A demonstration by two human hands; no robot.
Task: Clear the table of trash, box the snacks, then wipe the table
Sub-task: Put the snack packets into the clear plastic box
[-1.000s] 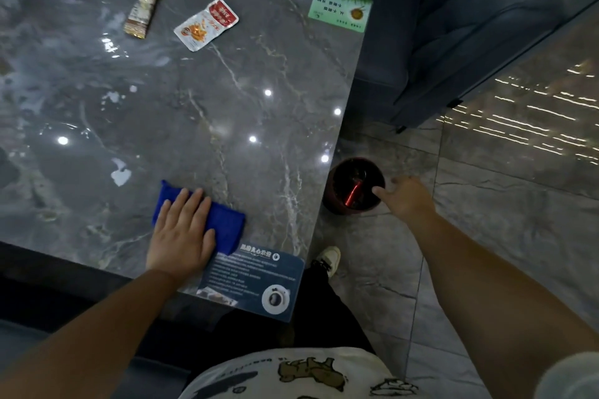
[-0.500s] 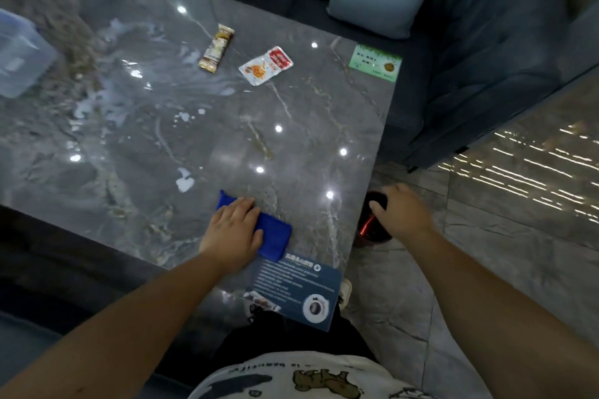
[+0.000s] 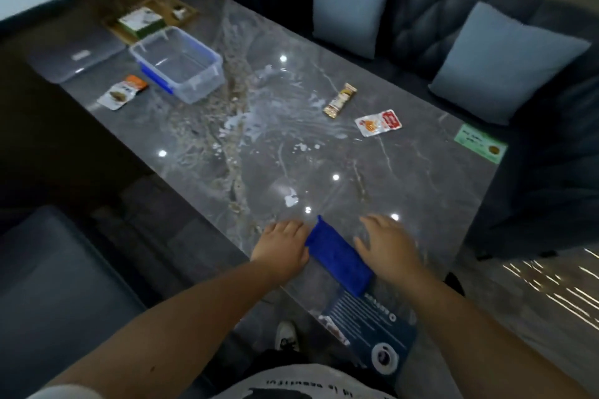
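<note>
A folded blue cloth lies near the front edge of the grey marble table. My left hand rests at the cloth's left end, fingers touching it. Just right of the cloth, my right hand hovers with fingers spread, holding nothing. Three snack packets lie farther out: a gold bar, a white-and-red pouch and an orange-topped pouch. An empty clear box with blue clips stands at the far left, with its lid beside it. White smears and crumbs cover the table's middle.
A dark sofa with two pale blue cushions runs along the far side. A wooden tray with a plant sits at the far left end. A green sticker and a blue sticker mark the table's corners. A grey seat is at lower left.
My right hand came up from the bin on the floor to the table beside the cloth. The view tilted up, bringing the box, lid and third pouch into sight.
</note>
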